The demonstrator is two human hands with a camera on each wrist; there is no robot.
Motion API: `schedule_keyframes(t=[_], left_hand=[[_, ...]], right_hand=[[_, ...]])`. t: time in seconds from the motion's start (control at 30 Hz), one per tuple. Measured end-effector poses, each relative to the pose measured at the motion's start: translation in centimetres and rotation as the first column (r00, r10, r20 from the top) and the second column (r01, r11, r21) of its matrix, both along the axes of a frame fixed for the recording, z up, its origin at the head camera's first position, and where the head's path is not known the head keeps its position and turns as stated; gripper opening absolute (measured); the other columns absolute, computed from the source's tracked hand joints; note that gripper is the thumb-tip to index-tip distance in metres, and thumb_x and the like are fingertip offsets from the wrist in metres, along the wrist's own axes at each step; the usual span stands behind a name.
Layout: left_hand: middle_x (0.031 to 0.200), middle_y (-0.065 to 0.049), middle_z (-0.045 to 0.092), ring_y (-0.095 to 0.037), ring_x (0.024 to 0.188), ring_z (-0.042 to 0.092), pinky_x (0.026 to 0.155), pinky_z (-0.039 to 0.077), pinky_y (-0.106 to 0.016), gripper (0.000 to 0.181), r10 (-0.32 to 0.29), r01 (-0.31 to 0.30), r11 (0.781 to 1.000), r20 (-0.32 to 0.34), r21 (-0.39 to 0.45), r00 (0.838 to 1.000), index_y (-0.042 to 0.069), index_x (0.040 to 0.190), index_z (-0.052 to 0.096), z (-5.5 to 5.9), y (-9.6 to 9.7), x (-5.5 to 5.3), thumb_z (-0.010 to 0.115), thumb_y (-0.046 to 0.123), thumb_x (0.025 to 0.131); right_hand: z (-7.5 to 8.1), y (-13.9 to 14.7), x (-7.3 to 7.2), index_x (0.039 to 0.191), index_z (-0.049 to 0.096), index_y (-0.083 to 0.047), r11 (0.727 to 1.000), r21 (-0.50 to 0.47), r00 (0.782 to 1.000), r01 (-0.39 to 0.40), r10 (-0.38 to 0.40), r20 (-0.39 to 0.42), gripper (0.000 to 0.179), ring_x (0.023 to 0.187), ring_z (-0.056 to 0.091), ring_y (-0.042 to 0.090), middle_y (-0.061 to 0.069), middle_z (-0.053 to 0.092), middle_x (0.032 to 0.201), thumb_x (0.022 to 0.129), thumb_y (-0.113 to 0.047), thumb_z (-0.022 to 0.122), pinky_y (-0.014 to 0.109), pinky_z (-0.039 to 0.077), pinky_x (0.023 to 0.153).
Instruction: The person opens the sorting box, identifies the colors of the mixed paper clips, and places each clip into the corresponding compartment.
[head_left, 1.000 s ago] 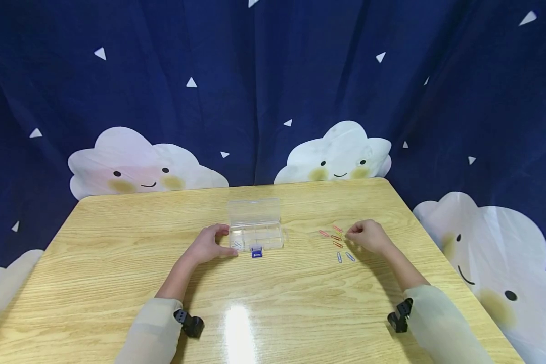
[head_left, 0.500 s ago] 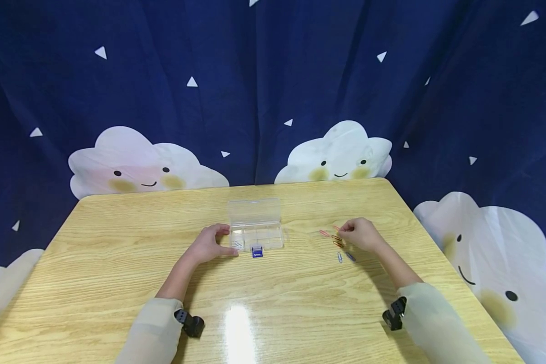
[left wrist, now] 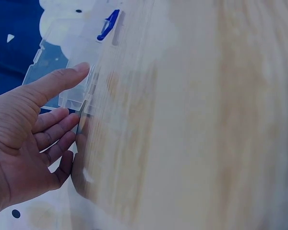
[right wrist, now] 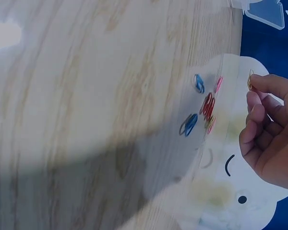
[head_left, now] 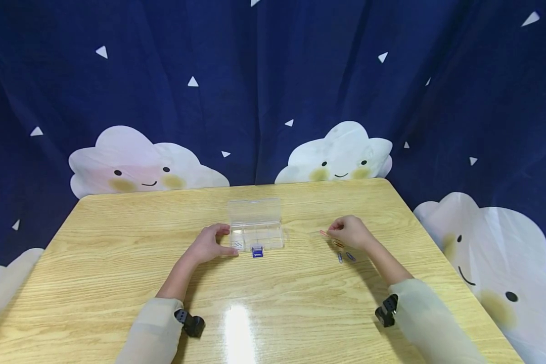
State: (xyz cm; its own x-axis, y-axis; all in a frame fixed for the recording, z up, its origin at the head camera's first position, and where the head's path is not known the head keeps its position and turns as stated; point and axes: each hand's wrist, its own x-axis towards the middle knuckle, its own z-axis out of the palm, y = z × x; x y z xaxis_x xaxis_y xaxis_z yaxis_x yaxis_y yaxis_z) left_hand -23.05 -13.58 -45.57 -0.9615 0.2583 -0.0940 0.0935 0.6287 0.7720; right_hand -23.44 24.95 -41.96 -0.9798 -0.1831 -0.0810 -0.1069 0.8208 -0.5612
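A clear plastic compartment box (head_left: 263, 233) stands with its lid (head_left: 255, 210) raised at the back and a blue latch (head_left: 257, 252) at its front. Small whitish paper clips (head_left: 238, 244) lie in its front left compartment. My left hand (head_left: 209, 245) holds the box's left end, thumb at the front corner and fingers behind. Between thumb and forefinger, my right hand (head_left: 351, 232) pinches a yellow paper clip (right wrist: 250, 80), raised above the tabletop. Below it lie blue paper clips (right wrist: 191, 124), red paper clips (right wrist: 208, 106) and pink paper clips (right wrist: 219, 84).
The wooden table (head_left: 118, 253) carries the box near its middle, with the loose clips to the right. A dark blue curtain (head_left: 164, 76) with printed clouds hangs behind and beside the table. Cameras (head_left: 191, 323) sit on both wrists.
My right hand has moved left over the loose clips, towards the box, with the yellow paper clip. The left hand and the box have stayed in place.
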Motion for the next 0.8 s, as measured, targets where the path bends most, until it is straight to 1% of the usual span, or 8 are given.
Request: schedule_keyframes(t=[0.17, 0.3, 0.43, 0.53, 0.6, 0.73, 0.8], left_hand=[[0.125, -0.017, 0.058, -0.033, 0.120, 0.049, 0.105, 0.037, -0.046, 0.076, 0.005, -0.005, 1.000, 0.004, -0.002, 1.000, -0.002, 0.129, 0.049, -0.1, 0.0, 0.0, 0.085, 0.024, 0.067], [0.126, -0.017, 0.058, -0.033, 0.121, 0.049, 0.105, 0.037, -0.046, 0.077, 0.001, -0.001, 1.000, 0.007, -0.005, 1.000, -0.001, 0.130, 0.048, -0.2, 0.0, -0.1, 0.084, 0.025, 0.067], [0.127, -0.018, 0.057, -0.034, 0.122, 0.048, 0.106, 0.037, -0.047, 0.078, -0.009, 0.009, 1.000, 0.003, -0.012, 1.000, -0.002, 0.131, 0.048, -0.2, -0.1, -0.1, 0.084, 0.027, 0.068], [0.127, -0.018, 0.057, -0.035, 0.123, 0.048, 0.106, 0.036, -0.047, 0.078, -0.014, 0.013, 1.000, -0.002, -0.017, 1.000, -0.002, 0.131, 0.047, -0.1, -0.2, -0.2, 0.084, 0.027, 0.068], [0.127, -0.019, 0.057, -0.035, 0.123, 0.048, 0.106, 0.036, -0.047, 0.078, -0.017, 0.017, 1.000, -0.003, -0.021, 1.000, -0.002, 0.131, 0.047, 0.0, -0.2, -0.1, 0.084, 0.027, 0.069], [0.127, -0.019, 0.057, -0.035, 0.123, 0.048, 0.106, 0.036, -0.048, 0.078, -0.023, 0.023, 1.000, -0.006, -0.018, 1.000, -0.003, 0.131, 0.047, 0.0, -0.2, -0.1, 0.083, 0.027, 0.069], [0.127, -0.019, 0.057, -0.035, 0.123, 0.048, 0.106, 0.036, -0.048, 0.078, -0.024, 0.024, 1.000, -0.007, -0.016, 1.000, -0.003, 0.131, 0.047, 0.0, -0.2, -0.1, 0.083, 0.027, 0.069]], right_hand=[[0.3, -0.7, 0.0, 0.089, 0.070, -0.005, 1.000, -0.010, 1.000, -0.003, 0.003, 0.019, 0.018, 0.064, 0.053, 0.013, 0.007, 0.067, 0.080, 0.089, -0.021, 0.062, 0.027, 0.045, 0.062], [0.6, -1.3, 0.0, 0.090, 0.069, -0.003, 0.999, -0.025, 0.999, -0.020, 0.021, 0.033, 0.019, 0.058, 0.051, 0.012, 0.010, 0.067, 0.081, 0.090, -0.020, 0.061, 0.027, 0.044, 0.061], [0.8, -1.8, 0.0, 0.093, 0.068, -0.003, 0.998, -0.056, 0.998, -0.026, 0.029, 0.060, 0.019, 0.044, 0.043, 0.010, 0.015, 0.065, 0.070, 0.091, -0.019, 0.059, 0.028, 0.044, 0.055], [1.0, -2.3, 0.0, 0.095, 0.068, -0.004, 0.997, -0.079, 0.996, -0.020, 0.026, 0.086, 0.019, 0.038, 0.037, 0.010, 0.017, 0.063, 0.066, 0.091, -0.020, 0.059, 0.029, 0.043, 0.050], [1.0, -2.6, -0.1, 0.095, 0.067, -0.004, 0.997, -0.076, 0.996, -0.028, 0.034, 0.081, 0.019, 0.040, 0.037, 0.009, 0.015, 0.065, 0.072, 0.091, -0.020, 0.059, 0.028, 0.041, 0.049], [1.2, -3.3, -0.2, 0.094, 0.067, -0.005, 0.997, -0.072, 0.996, -0.037, 0.043, 0.082, 0.018, 0.042, 0.035, 0.009, 0.014, 0.067, 0.083, 0.090, -0.021, 0.060, 0.027, 0.037, 0.046], [1.3, -3.7, -0.2, 0.093, 0.068, -0.004, 0.996, -0.069, 0.996, -0.048, 0.053, 0.078, 0.018, 0.044, 0.036, 0.009, 0.015, 0.067, 0.084, 0.090, -0.020, 0.060, 0.026, 0.037, 0.047]])
